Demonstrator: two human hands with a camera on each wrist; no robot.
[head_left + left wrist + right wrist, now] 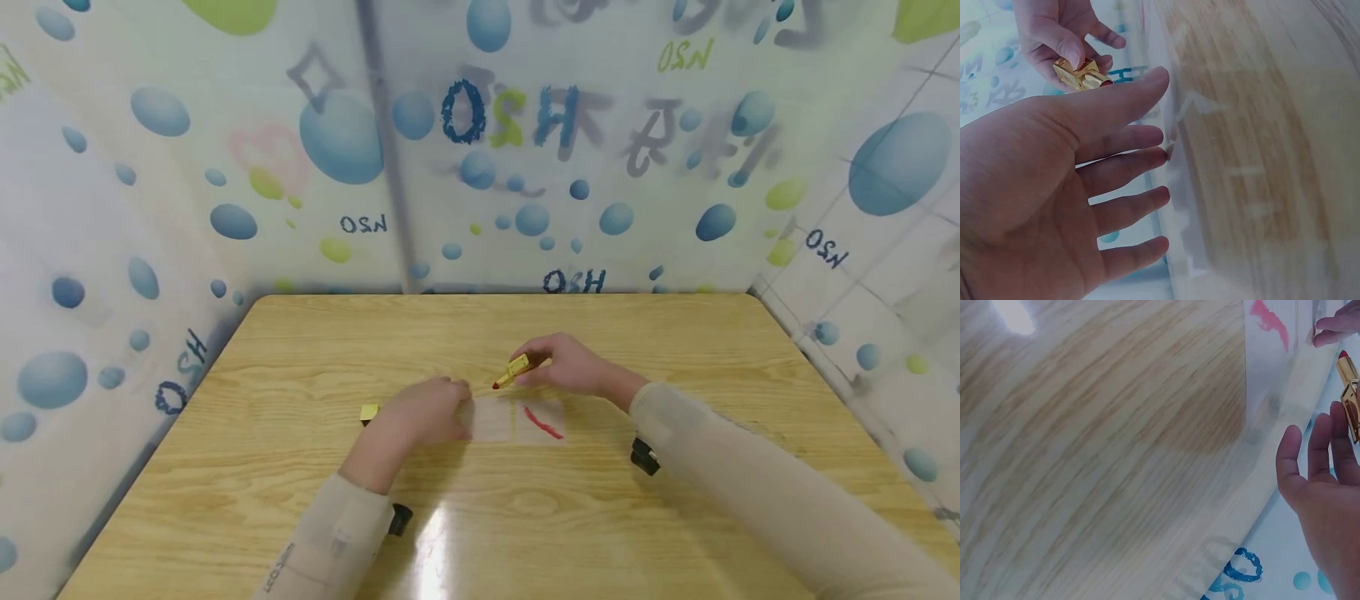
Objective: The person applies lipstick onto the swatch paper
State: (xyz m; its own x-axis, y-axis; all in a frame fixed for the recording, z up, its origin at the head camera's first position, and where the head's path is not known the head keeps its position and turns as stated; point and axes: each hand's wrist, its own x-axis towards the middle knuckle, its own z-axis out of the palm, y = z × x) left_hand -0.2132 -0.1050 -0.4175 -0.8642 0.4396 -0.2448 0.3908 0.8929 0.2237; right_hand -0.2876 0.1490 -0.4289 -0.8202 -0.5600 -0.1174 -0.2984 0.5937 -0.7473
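Note:
Between thumb and fingers, my right hand pinches a gold lipstick, its red tip angled down toward a pale sheet of paper on the table. The right wrist view shows the red bullet out of its gold case. A red streak crosses the sheet's right part, and a yellowish line runs beside it. My left hand is at the sheet's left side, fingers nearly straight in the left wrist view, fingertips near the table; whether they press the sheet is unclear.
A small yellow-and-black block stands just left of my left hand. The wood-grain table reaches back to a wall patterned with blue and green drops. Dark wrist devices sit under both sleeves.

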